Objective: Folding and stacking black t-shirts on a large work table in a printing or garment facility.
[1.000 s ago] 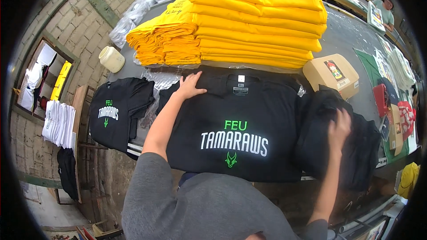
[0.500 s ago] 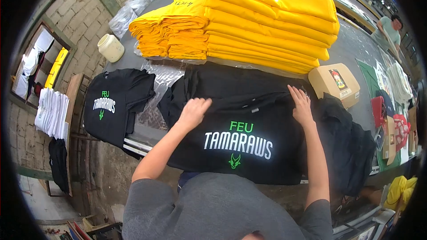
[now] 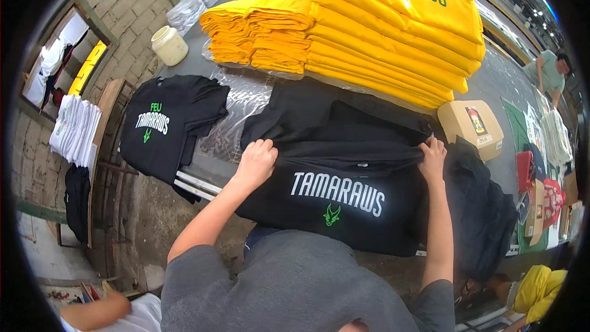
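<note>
A large black printed shirt [image 3: 369, 233] lies in front of me, its upper part folded over so that part of the white and green print shows. My left hand [image 3: 259, 161] is closed on the fold at the left, and my right hand [image 3: 432, 158] grips the same fold at the right. A folded black shirt [image 3: 157, 147] lies to the left beside a sheet of clear plastic [image 3: 224, 129]. A dark heap of fabric [image 3: 479, 203] lies right of my right hand. A tall stack of folded yellow shirts [image 3: 393, 37] stands beyond the black cloth.
A cream jar [image 3: 169, 46], a cardboard box [image 3: 461, 117] and mixed items [image 3: 547, 197] share the grey table [image 3: 485, 80]. White shirts [image 3: 74, 129] are stacked at the left. A co-worker [image 3: 544, 74] stands far right, another person's arm [image 3: 98, 310] is bottom left, and yellow fabric [image 3: 534, 286] is bottom right.
Both hands have come onto the black shirt's upper part and pulled it down toward me, covering the top line of print. Another person's arm has appeared at the bottom left.
</note>
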A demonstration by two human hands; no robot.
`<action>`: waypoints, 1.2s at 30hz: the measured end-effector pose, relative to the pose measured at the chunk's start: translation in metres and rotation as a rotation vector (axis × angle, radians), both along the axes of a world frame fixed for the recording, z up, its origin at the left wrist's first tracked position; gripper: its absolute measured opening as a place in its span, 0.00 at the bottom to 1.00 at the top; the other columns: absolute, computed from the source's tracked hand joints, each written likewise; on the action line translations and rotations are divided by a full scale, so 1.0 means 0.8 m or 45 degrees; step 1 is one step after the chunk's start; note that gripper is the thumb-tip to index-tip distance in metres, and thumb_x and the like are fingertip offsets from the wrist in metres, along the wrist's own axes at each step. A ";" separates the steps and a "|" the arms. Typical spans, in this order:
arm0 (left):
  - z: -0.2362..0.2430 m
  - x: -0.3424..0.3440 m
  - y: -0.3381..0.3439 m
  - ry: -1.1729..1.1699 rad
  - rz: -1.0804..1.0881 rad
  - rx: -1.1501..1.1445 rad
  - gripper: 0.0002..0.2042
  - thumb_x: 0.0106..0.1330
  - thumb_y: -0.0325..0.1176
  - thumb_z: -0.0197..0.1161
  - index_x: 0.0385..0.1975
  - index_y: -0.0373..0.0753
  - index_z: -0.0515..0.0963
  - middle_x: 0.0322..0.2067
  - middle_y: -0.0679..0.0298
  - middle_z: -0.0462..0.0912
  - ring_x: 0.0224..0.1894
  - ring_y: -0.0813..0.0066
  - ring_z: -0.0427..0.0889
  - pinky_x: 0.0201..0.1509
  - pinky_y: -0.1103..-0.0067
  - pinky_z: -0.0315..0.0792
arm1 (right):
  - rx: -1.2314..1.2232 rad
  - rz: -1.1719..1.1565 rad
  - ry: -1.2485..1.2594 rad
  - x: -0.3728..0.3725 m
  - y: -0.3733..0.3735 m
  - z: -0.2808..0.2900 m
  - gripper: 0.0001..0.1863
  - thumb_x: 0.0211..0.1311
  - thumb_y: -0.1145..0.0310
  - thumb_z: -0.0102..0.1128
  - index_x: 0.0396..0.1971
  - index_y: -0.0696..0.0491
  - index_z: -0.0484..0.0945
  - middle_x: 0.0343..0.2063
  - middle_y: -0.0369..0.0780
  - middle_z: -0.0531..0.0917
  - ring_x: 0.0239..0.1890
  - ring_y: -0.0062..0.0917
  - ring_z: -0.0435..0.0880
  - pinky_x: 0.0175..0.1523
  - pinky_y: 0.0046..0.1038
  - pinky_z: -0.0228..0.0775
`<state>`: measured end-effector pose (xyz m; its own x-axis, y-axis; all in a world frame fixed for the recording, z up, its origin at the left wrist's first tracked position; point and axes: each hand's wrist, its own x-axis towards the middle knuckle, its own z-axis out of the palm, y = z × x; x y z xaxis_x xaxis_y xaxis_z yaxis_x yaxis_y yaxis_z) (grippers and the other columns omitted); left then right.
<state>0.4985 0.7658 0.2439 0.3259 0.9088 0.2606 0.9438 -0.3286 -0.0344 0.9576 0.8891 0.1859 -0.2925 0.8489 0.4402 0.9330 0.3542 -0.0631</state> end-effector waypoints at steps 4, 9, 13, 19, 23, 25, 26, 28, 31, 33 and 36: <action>0.022 -0.012 -0.003 -0.038 -0.005 -0.027 0.18 0.35 0.25 0.67 0.32 0.39 0.78 0.33 0.64 0.71 0.39 0.65 0.71 0.44 0.73 0.64 | 0.104 -0.028 0.007 0.001 -0.018 0.009 0.31 0.31 0.84 0.59 0.44 0.50 0.77 0.50 0.43 0.70 0.55 0.38 0.67 0.59 0.35 0.57; 0.026 -0.017 0.037 -0.086 -0.011 0.149 0.28 0.38 0.28 0.68 0.47 0.41 0.76 0.33 0.64 0.76 0.39 0.64 0.73 0.44 0.72 0.67 | 0.151 0.092 0.160 -0.012 -0.018 0.000 0.37 0.35 0.86 0.56 0.54 0.49 0.69 0.50 0.43 0.70 0.54 0.39 0.68 0.59 0.38 0.59; 0.037 -0.028 0.082 0.079 -0.174 -0.229 0.24 0.47 0.56 0.66 0.33 0.41 0.82 0.30 0.63 0.81 0.38 0.64 0.76 0.43 0.73 0.71 | -0.307 -0.110 0.089 0.025 0.008 -0.021 0.32 0.39 0.86 0.53 0.51 0.48 0.72 0.45 0.39 0.73 0.50 0.37 0.70 0.52 0.38 0.63; 0.044 -0.071 0.129 0.786 -0.019 -0.211 0.30 0.43 0.66 0.61 0.25 0.40 0.84 0.33 0.63 0.81 0.43 0.66 0.75 0.47 0.71 0.65 | -0.437 -0.054 -0.116 0.028 0.015 0.024 0.27 0.45 0.70 0.65 0.50 0.40 0.75 0.38 0.39 0.74 0.45 0.34 0.73 0.47 0.37 0.64; 0.033 -0.080 0.196 0.478 0.210 0.081 0.25 0.49 0.57 0.62 0.31 0.39 0.83 0.36 0.62 0.79 0.46 0.68 0.72 0.52 0.66 0.62 | -0.104 -0.186 -0.173 0.024 0.044 0.008 0.13 0.49 0.58 0.66 0.34 0.48 0.81 0.30 0.38 0.80 0.42 0.33 0.76 0.47 0.37 0.65; -0.031 -0.088 0.217 0.517 0.536 0.407 0.23 0.54 0.50 0.62 0.43 0.39 0.77 0.45 0.61 0.74 0.50 0.65 0.70 0.51 0.61 0.62 | 0.178 -0.438 -0.029 -0.002 0.058 -0.001 0.13 0.50 0.60 0.64 0.33 0.52 0.78 0.31 0.42 0.80 0.41 0.36 0.77 0.43 0.39 0.70; -0.039 -0.054 0.224 0.322 0.563 0.490 0.23 0.54 0.46 0.62 0.47 0.39 0.73 0.48 0.59 0.71 0.51 0.62 0.69 0.54 0.58 0.61 | 0.238 -0.649 -0.051 0.000 0.051 -0.007 0.16 0.51 0.61 0.64 0.36 0.54 0.75 0.35 0.44 0.80 0.40 0.39 0.78 0.41 0.39 0.71; -0.052 -0.002 0.207 -0.072 0.520 0.547 0.26 0.53 0.41 0.63 0.53 0.40 0.67 0.55 0.56 0.65 0.56 0.59 0.66 0.58 0.54 0.57 | 0.252 -0.624 -0.006 0.009 0.040 -0.023 0.25 0.53 0.67 0.62 0.52 0.53 0.69 0.48 0.46 0.74 0.48 0.40 0.75 0.46 0.40 0.69; -0.065 -0.011 0.151 -0.277 0.241 0.454 0.29 0.53 0.38 0.63 0.57 0.42 0.65 0.60 0.56 0.61 0.61 0.59 0.63 0.60 0.54 0.55 | 0.305 -0.319 0.050 -0.009 0.006 -0.030 0.26 0.56 0.71 0.57 0.56 0.54 0.66 0.52 0.47 0.71 0.55 0.41 0.70 0.55 0.37 0.63; -0.071 -0.044 0.104 -0.278 0.276 0.354 0.30 0.54 0.38 0.63 0.59 0.43 0.63 0.62 0.56 0.58 0.63 0.62 0.61 0.61 0.54 0.54 | 0.295 -0.226 0.155 -0.024 -0.017 -0.027 0.24 0.56 0.73 0.56 0.55 0.55 0.68 0.53 0.47 0.70 0.56 0.42 0.68 0.57 0.37 0.61; -0.086 -0.119 0.033 -0.388 0.720 0.333 0.28 0.53 0.35 0.63 0.57 0.41 0.64 0.61 0.54 0.59 0.64 0.58 0.59 0.59 0.54 0.55 | 0.370 -0.210 0.314 -0.051 -0.041 -0.008 0.20 0.57 0.76 0.54 0.51 0.57 0.71 0.51 0.46 0.72 0.52 0.40 0.71 0.54 0.35 0.64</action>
